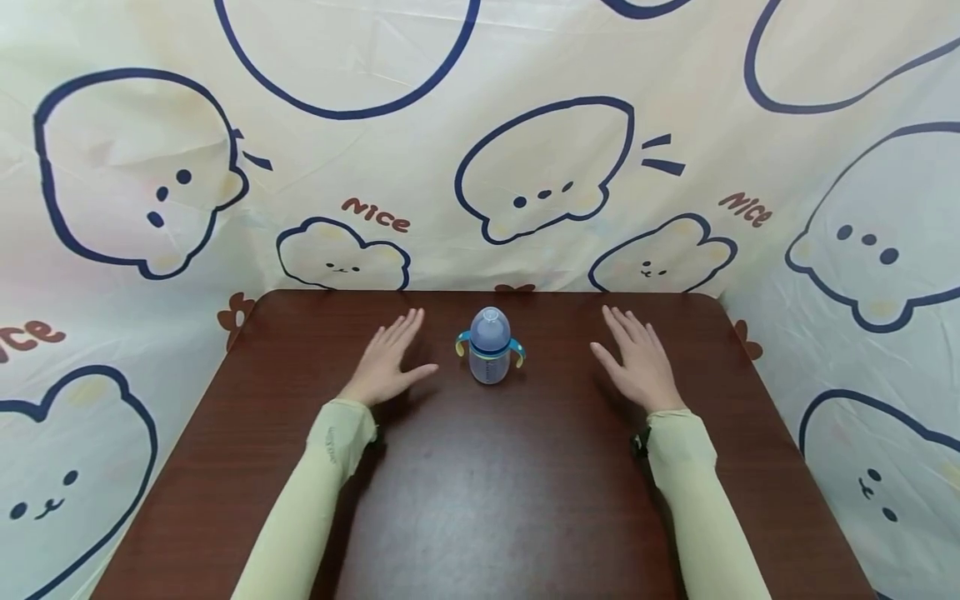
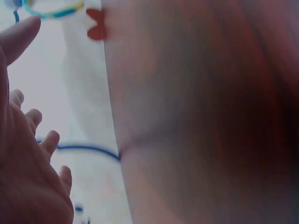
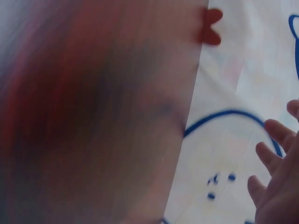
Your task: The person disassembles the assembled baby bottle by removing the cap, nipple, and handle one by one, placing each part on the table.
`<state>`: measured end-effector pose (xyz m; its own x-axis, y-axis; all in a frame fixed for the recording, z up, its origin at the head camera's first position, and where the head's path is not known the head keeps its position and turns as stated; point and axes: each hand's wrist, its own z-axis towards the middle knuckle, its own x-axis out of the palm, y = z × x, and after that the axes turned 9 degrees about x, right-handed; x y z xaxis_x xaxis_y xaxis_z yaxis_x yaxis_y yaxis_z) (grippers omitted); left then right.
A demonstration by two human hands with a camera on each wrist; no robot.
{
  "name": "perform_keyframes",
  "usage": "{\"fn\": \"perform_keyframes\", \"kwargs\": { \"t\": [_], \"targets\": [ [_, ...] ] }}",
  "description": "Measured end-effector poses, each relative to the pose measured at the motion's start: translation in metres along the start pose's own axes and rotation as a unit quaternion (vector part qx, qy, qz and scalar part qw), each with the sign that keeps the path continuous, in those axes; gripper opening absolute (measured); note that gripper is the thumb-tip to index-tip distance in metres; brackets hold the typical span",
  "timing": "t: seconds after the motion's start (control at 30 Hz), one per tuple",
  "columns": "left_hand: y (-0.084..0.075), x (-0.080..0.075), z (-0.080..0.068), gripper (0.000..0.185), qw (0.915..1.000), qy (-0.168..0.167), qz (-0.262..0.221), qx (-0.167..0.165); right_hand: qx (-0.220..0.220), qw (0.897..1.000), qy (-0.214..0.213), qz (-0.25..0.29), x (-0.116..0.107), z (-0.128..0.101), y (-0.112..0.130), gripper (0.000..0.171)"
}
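Observation:
A small baby bottle (image 1: 489, 347) with a clear dome cap and two blue handles stands upright near the far middle of the dark brown table (image 1: 480, 500). My left hand (image 1: 390, 360) lies flat on the table just left of the bottle, fingers straight, thumb pointing toward it without touching. My right hand (image 1: 637, 358) lies flat on the other side, a bit farther from the bottle. Both hold nothing. The left wrist view shows my left hand's fingers (image 2: 28, 140) and a blue and yellow bit of the bottle's handle (image 2: 51, 10). In the right wrist view my right fingers (image 3: 275, 163) stand straight.
A cream cloth with blue cartoon bears (image 1: 540, 167) hangs behind and beside the table. Nothing else stands on the tabletop. Pale green sleeves (image 1: 315, 500) cover both forearms.

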<state>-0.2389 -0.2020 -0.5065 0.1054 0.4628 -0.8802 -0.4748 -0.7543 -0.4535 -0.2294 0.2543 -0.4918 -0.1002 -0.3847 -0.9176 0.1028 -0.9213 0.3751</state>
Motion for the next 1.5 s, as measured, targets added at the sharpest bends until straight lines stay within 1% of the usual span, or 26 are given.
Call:
{"fn": "perform_keyframes", "kwargs": {
  "t": [0.13, 0.27, 0.37, 0.43, 0.63, 0.77, 0.87, 0.93, 1.0, 1.13, 1.23, 1.37, 1.5],
  "targets": [
    [-0.018, 0.014, 0.023, 0.107, 0.9986, 0.010, -0.048, 0.019, -0.012, 0.999, 0.035, 0.017, 0.006, 0.012, 0.028, 0.074],
    [-0.029, 0.027, 0.038, 0.114, 0.9951, 0.019, -0.094, 0.022, -0.029, 0.997, 0.058, 0.042, 0.013, 0.022, 0.058, 0.073],
    [-0.035, 0.035, 0.043, 0.118, 0.9906, 0.024, -0.134, 0.017, -0.042, 0.996, 0.063, 0.056, 0.018, 0.027, 0.081, 0.073],
    [-0.038, 0.039, 0.046, 0.120, 0.9868, 0.025, -0.160, 0.008, -0.054, 0.995, 0.063, 0.060, 0.019, 0.030, 0.096, 0.072],
    [-0.045, 0.047, 0.051, 0.122, 0.9722, 0.009, -0.233, -0.019, -0.107, 0.990, 0.055, 0.075, 0.021, 0.035, 0.133, 0.070],
    [-0.047, 0.050, 0.056, 0.120, 0.9646, 0.004, -0.263, -0.014, -0.119, 0.987, 0.056, 0.092, 0.023, 0.036, 0.150, 0.071],
    [-0.046, 0.052, 0.057, 0.115, 0.9596, 0.002, -0.281, -0.011, -0.119, 0.986, 0.058, 0.101, 0.025, 0.035, 0.160, 0.074],
    [-0.045, 0.053, 0.057, 0.111, 0.9586, 0.003, -0.285, -0.012, -0.127, 0.984, 0.057, 0.107, 0.027, 0.035, 0.165, 0.076],
    [-0.044, 0.053, 0.057, 0.106, 0.9587, 0.005, -0.284, -0.015, -0.140, 0.983, 0.053, 0.106, 0.028, 0.036, 0.168, 0.075],
    [-0.044, 0.053, 0.057, 0.100, 0.9625, 0.009, -0.271, -0.017, -0.154, 0.983, 0.038, 0.094, 0.030, 0.036, 0.171, 0.067],
    [-0.045, 0.052, 0.057, 0.097, 0.9640, 0.010, -0.265, -0.015, -0.153, 0.983, 0.033, 0.092, 0.029, 0.036, 0.170, 0.062],
    [-0.045, 0.051, 0.057, 0.096, 0.9653, 0.013, -0.261, -0.008, -0.146, 0.983, 0.039, 0.105, 0.026, 0.036, 0.169, 0.060],
    [-0.043, 0.049, 0.057, 0.096, 0.9638, 0.011, -0.266, 0.003, -0.132, 0.983, 0.044, 0.123, 0.023, 0.036, 0.165, 0.059]
  ]
}}
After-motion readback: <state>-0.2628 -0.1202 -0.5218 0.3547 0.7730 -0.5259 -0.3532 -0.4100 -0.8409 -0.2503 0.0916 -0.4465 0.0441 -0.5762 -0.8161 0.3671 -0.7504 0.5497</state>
